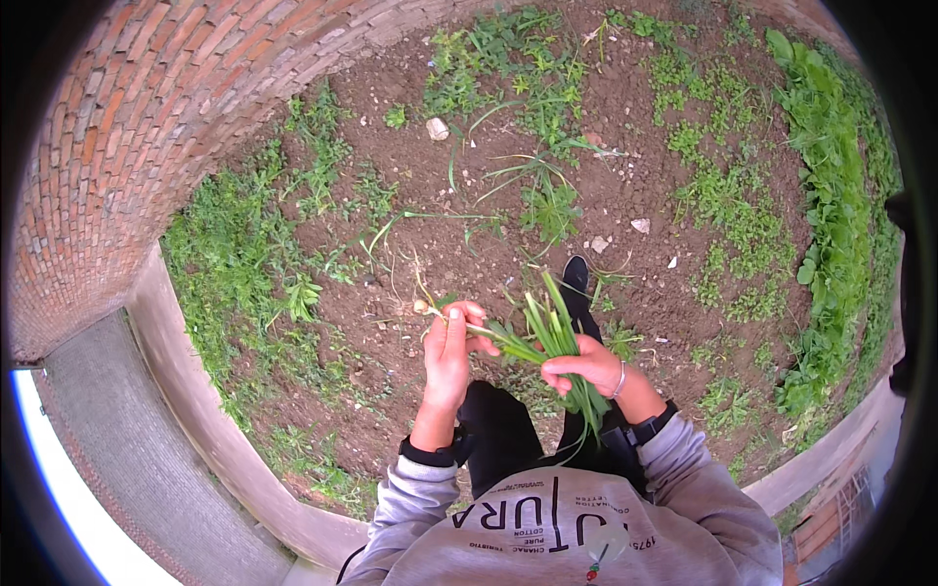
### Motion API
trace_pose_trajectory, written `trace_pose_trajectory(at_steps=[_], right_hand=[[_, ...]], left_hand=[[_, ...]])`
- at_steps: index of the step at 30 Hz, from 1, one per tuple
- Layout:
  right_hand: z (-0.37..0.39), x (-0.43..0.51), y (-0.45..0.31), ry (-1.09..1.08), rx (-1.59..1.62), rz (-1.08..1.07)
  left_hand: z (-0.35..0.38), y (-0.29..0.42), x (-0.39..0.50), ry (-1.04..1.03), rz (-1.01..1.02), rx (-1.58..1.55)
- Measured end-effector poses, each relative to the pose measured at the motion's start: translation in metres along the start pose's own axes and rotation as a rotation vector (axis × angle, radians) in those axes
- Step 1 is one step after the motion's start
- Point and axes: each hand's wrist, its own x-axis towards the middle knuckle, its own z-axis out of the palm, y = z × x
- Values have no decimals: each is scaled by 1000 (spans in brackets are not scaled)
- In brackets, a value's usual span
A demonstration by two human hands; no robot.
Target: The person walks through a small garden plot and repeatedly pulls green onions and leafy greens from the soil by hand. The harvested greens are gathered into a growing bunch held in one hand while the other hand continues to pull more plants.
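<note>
My right hand (pixel 584 365) is closed around a bunch of long green leaves (pixel 558 329), which look like scallion or garlic greens; their cut or torn ends point up and the long tips hang down towards my lap. Between the thumb and fingers of my left hand (pixel 448 351) is the pale stem of one plant, with a small whitish bulb (pixel 421 306) and thin dry roots or strands at its far left end. That plant's green leaves run right, to the bunch. A bracelet circles my right wrist.
Brown soil with stones (pixel 437 130) and low weeds (pixel 234 220) surrounds my feet. Thin, long-leaved plants (pixel 538 167) grow ahead. A row of broad leafy greens (pixel 832 183) stands at the right. A brick wall (pixel 146 95) rises at the left; a low concrete edge (pixel 212 425) curves below it.
</note>
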Motion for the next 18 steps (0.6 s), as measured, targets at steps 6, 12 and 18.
trace_pose_trajectory(at_steps=[6, 12, 18], right_hand=[[-31, 9, -59, 38, -230, 46], [-65, 9, -72, 469, -168, 61], [-109, 50, -74, 1570, -772, -294]], left_hand=[[0, 11, 70, -24, -29, -44], [-64, 45, 157, 227, 116, 184], [-91, 15, 221, 22, 486, 999]])
